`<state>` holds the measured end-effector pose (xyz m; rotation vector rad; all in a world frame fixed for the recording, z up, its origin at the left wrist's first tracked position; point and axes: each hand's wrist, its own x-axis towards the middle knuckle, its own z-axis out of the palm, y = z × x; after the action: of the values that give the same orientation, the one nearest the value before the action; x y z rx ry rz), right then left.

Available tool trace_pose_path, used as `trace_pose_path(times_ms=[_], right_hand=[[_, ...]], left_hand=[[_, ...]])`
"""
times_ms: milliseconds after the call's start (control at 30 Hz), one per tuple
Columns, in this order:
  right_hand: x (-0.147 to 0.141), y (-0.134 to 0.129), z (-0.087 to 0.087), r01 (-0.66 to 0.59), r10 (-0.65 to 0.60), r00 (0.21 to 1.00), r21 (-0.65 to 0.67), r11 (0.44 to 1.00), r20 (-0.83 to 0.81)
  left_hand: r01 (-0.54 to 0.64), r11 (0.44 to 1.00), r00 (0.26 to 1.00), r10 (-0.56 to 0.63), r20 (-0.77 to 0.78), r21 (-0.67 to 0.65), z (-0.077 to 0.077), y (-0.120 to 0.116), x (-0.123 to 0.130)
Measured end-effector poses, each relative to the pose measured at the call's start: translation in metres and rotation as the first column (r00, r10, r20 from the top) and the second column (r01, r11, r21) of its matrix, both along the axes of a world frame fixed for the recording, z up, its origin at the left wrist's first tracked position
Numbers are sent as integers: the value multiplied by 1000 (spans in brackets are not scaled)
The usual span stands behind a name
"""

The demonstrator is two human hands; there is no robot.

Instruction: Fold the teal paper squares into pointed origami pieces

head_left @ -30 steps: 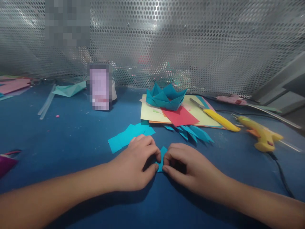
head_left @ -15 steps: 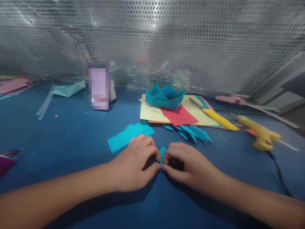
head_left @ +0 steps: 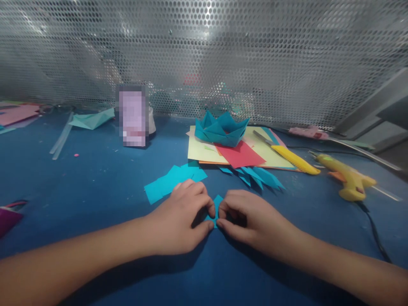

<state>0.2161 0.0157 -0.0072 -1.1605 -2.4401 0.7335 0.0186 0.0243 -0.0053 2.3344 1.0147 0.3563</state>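
Between my hands is a small piece of blue paper, mostly covered by my fingers; its pointed top shows. My left hand pinches its left side with thumb and curled fingers. On its right side my right hand does the same, fingertips close to those of the left. Just beyond my left hand lie several loose blue paper pieces, overlapping. Several folded blue paper points lie beyond my right hand.
A folded blue paper crown shape and a red sheet rest on stacked coloured paper. A yellow-handled knife lies across the stack's right side. Further right is a yellow glue gun. A blurred-out upright object stands back left.
My left thumb has drawn back slightly, and a little more of the blue paper shows between my fingertips. Everything else stays where it was.
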Motion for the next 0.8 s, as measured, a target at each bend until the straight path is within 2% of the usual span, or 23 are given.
trace_pose_path(times_ms=[133,233,300,433,533,800], right_hand=[[5,1,-2,-27,27,1000,27,999,-13],[14,2,-6,-153,159,987,132,979,-34],[19,3,-8,-257,267,964,277,926,4],[22,1,-8,-370,307,929,471,801,207],[20,-2,-6,-442,322,894,488,753,313],[19,-7,-11,-456,275,878,510,729,391]], left_hand=[[-7,1000,1000,7,10,4,-1,-1,-1],[-5,1000,1000,5,7,-5,0,-1,-3],[0,1000,1000,0,7,-9,0,0,-3],[0,1000,1000,0,20,-8,-1,1,-3],[11,1000,1000,-11,23,-4,-2,1,-2],[3,1000,1000,-3,20,1,-1,-1,-3]])
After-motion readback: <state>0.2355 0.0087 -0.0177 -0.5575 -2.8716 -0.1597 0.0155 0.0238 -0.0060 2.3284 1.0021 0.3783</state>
